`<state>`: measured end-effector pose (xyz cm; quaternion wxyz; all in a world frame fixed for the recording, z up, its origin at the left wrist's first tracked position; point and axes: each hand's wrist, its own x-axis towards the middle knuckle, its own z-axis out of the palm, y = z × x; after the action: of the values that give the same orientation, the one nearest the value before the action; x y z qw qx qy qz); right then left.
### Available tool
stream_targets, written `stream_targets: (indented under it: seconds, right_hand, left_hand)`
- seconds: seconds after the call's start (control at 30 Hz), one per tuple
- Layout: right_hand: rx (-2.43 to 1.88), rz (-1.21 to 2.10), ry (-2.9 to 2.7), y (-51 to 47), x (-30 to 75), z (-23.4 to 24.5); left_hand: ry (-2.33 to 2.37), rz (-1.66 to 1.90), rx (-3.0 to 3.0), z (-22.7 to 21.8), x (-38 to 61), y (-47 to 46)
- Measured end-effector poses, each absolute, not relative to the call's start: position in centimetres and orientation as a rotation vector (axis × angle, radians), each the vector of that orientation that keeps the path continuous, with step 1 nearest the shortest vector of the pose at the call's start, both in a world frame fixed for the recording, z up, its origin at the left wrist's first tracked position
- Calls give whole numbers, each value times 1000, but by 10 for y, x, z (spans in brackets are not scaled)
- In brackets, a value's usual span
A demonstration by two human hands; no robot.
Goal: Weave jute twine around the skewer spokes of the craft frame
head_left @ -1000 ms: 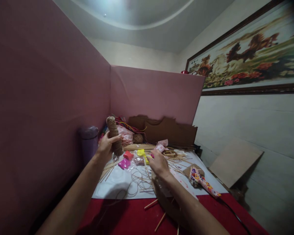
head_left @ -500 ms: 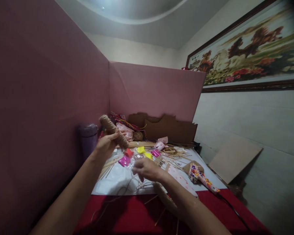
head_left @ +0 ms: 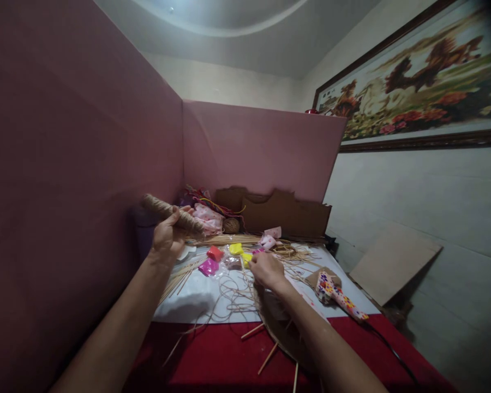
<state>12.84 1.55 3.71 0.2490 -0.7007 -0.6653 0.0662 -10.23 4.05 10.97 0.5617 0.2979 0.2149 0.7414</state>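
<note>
A spool of brown twine [head_left: 159, 206] lies tilted in my left hand [head_left: 167, 232], which is wrapped round it above the left of the table. My right hand [head_left: 267, 269] is closed over the far edge of a round cardboard-coloured piece [head_left: 270, 319] with thin sticks [head_left: 269, 357] poking out from it. What its fingertips pinch is hidden. Loose twine [head_left: 229, 300] lies in loops on the white sheet between my hands. Just beyond the right hand are yellow packets [head_left: 236, 249], with a red packet [head_left: 215, 253] and a magenta packet [head_left: 208, 267] to their left.
A flower-patterned glue gun [head_left: 339, 300] with a black cord lies at the right. Bundled sticks [head_left: 229, 240], a twine ball [head_left: 231, 225] and torn cardboard [head_left: 286, 218] are at the back. A purple bottle [head_left: 145, 234] stands left, by the pink partition [head_left: 262, 147].
My left hand has moved left with the twine spool, turning it flatter. My right hand has moved right, from above the loose twine to the round piece. More twine loops now show.
</note>
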Motion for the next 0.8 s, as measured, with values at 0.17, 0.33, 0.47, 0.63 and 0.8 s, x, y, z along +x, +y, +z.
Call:
stream_targets:
  seconds: [0.17,0.33,0.47,0.63,0.8]
  right_hand:
    - [-1741,221,-1950,11,108,42]
    - [-879,982,-1766,7,70,49]
    - [-737,1388,-1634,11,63,41]
    - [-1196,1150,-1502,37,92,35]
    - [-1355,799,-1405,54,119,42]
  left_hand:
    - [311,1707,740,114,-93,33]
    - [302,1554,778,113,-68,20]
    - [278,1488,791,117,-62,15]
    - [425,1417,825,126,-78,15]
    - [674,1420,1059,117,-89,23]
